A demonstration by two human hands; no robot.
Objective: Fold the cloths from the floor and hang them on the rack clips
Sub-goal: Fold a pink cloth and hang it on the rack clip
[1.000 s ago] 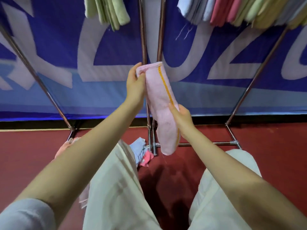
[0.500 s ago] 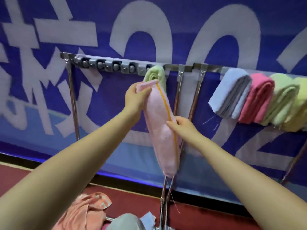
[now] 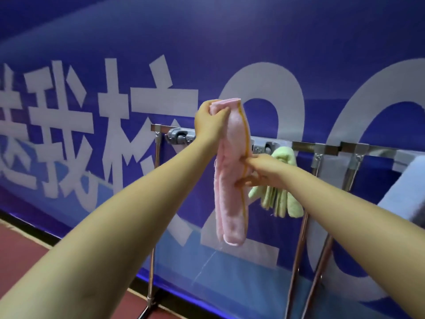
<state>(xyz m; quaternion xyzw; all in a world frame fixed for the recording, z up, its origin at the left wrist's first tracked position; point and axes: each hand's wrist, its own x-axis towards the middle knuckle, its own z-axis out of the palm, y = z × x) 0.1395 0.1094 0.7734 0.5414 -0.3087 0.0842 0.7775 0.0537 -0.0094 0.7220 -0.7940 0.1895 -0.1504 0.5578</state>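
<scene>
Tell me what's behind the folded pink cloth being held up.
Behind the pink cloth runs the rack's top bar, with grey clips showing left of it and a hanging green cloth to its right. Any clips directly behind the cloth are covered.

The left hand [image 3: 210,116] and the pink folded cloth [image 3: 231,171] are covering most of the row of rack clips [image 3: 178,137], so their count is not showing. The right hand [image 3: 262,172] is hiding the middle of the green cloth [image 3: 281,201], and the clip holding it is not clearly showing. At the right edge a pale blue cloth [image 3: 404,192] is blurring and running out of frame; it is possibly folded. The rack's feet [image 3: 147,311] are being cut off below.
</scene>
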